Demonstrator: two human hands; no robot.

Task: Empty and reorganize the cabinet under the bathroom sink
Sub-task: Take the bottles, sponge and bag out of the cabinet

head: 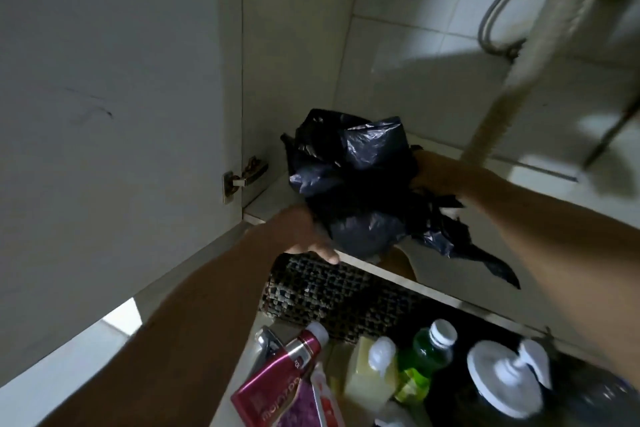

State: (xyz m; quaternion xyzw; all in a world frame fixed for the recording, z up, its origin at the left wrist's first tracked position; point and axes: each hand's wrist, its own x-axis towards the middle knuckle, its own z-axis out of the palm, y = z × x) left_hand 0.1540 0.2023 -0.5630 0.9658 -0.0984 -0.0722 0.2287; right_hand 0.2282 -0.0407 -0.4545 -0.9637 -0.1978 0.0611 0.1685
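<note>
Both hands, left hand point(308, 236) and right hand point(433, 177), grasp a black bag point(356, 180) over the front edge of the cabinet floor point(273, 208). Bottles point(426, 354) and a tube point(280, 378) already stand outside; the cabinet looks nearly emptied, reorganizing remains

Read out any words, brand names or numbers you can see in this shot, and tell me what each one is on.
Red tube: white lettering runs along it upside down and blurred; it cannot be read with confidence.
Green bottle: its yellow-green label is too blurred to read.
Small tube beside the red one: a red mark, no legible text.
Black plastic bag, white pump top, cabinet door: no text visible.
</note>
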